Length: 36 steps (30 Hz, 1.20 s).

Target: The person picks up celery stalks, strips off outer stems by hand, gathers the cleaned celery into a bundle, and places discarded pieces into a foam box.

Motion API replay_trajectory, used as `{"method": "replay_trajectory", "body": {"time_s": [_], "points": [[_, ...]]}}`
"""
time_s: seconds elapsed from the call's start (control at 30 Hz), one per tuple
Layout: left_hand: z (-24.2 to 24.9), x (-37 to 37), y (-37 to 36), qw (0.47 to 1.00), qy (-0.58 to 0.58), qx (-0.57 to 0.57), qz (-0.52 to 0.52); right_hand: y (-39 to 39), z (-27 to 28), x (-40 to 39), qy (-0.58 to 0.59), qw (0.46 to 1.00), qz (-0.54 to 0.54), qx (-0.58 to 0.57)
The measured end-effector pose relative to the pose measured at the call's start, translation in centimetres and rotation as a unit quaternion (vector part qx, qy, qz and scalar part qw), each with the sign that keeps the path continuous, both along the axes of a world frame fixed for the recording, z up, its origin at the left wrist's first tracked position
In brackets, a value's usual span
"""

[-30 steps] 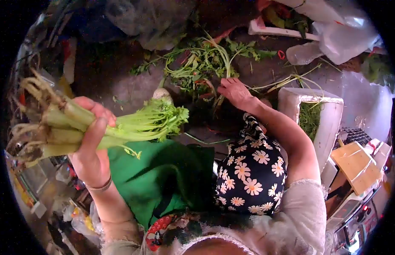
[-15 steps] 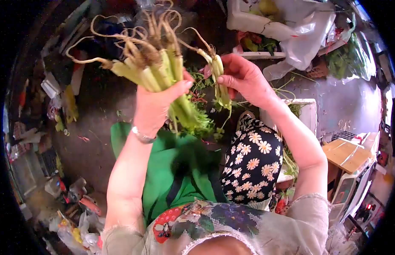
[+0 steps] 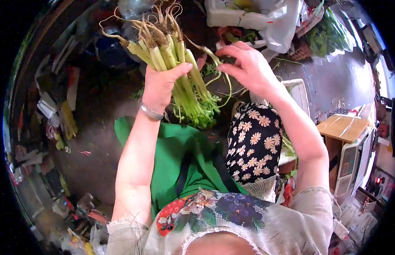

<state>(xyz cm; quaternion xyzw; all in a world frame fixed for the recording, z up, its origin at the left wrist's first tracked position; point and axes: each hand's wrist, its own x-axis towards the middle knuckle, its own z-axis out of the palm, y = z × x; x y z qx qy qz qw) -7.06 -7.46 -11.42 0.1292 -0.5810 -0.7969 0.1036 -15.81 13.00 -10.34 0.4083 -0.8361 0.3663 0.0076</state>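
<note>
My left hand (image 3: 163, 83) is wrapped around a bunch of celery (image 3: 193, 95), held above my lap. Its pale stalks have long tangled brown roots (image 3: 163, 29) at the top, and its green leaves hang downward. Just right of the bunch, the thumb and fingers of my right hand (image 3: 248, 68) are closed on a thin pale celery stem (image 3: 216, 60). That stem has a root strand reaching up and left, and bends down in a loop beside the leaves. The exact grip of the right fingertips is small and partly hidden.
A green apron (image 3: 176, 157) covers my lap. White foam boxes stand ahead (image 3: 231, 17) and at my right (image 3: 297, 91). Bagged greens (image 3: 331, 36) lie at the upper right. A wooden board (image 3: 342, 127) is at the right, and litter (image 3: 85, 208) lies at the lower left.
The thicker stalk that was by my right hand is now against the bunch in my left hand. A thinner stem is in the right fingers. The view has shifted slightly.
</note>
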Motion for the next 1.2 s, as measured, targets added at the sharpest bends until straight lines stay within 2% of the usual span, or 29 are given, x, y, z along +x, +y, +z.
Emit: {"method": "replay_trajectory", "body": {"time_s": [0.07, 0.13, 0.4, 0.47, 0.5, 0.57, 0.6, 0.7, 0.73, 0.8, 0.87, 0.93, 1.0, 1.03, 1.13, 1.2], "points": [[0.0, 0.3, 0.1, 0.999, 0.011, 0.025, -0.017, -0.4, 0.3, 0.0, -0.058, 0.994, 0.021, -0.085], [0.4, 0.4, 0.7, 0.999, -0.016, -0.016, -0.023, -1.5, 2.4, 0.9, -0.272, 0.958, 0.035, -0.08], [1.2, 0.6, 1.7, 0.997, -0.017, -0.061, -0.037, -3.3, 0.7, 0.3, -0.269, 0.957, 0.057, -0.089], [1.6, 0.7, 1.5, 0.991, -0.031, -0.124, -0.045, -3.3, 0.6, 0.2, -0.074, 0.991, 0.079, -0.076], [1.6, 0.7, 1.3, 0.991, -0.032, -0.124, -0.045, -3.2, 0.6, 0.1, -0.075, 0.991, 0.079, -0.077], [1.7, 0.9, 0.8, 0.989, -0.015, -0.138, -0.058, -3.0, 0.6, -0.2, 0.04, 0.995, 0.089, -0.024], [1.5, 1.0, 0.4, 0.989, -0.016, -0.138, -0.058, -2.9, 0.6, -0.2, 0.039, 0.995, 0.09, -0.024], [0.5, 1.3, -1.1, 0.982, -0.009, -0.166, -0.087, -2.4, 0.7, -0.8, 0.126, 0.992, -0.016, 0.005], [0.5, 1.4, -1.6, 0.986, -0.012, -0.143, -0.082, -2.0, 0.7, -1.2, 0.088, 0.995, -0.042, 0.005], [0.9, 1.5, -1.6, 0.995, -0.011, -0.094, -0.02, -1.7, 0.7, -1.0, 0.063, 0.998, -0.019, -0.01], [0.9, 1.6, -1.4, 0.998, -0.002, -0.07, -0.012, -2.2, 1.0, 0.0, -0.007, 1.0, 0.0, -0.01], [1.1, 1.4, -1.0, 0.998, 0.008, -0.058, -0.002, -3.2, 1.8, 0.5, -0.157, 0.986, 0.055, -0.004], [0.6, 1.4, -0.8, 0.998, 0.016, -0.05, -0.022, -4.4, 0.0, 1.0, -0.065, 0.994, 0.084, -0.014], [0.6, 1.4, -0.5, 0.999, 0.019, -0.019, -0.033, -4.6, -0.1, 1.3, -0.076, 0.991, 0.1, 0.033], [0.2, 1.2, -0.7, 0.998, 0.018, 0.001, -0.054, -4.1, -0.1, 1.2, -0.178, 0.98, 0.073, -0.052], [0.4, 1.0, -0.7, 0.999, 0.013, -0.006, -0.049, -3.9, -1.1, 0.8, -0.28, 0.951, 0.041, -0.123]]}}
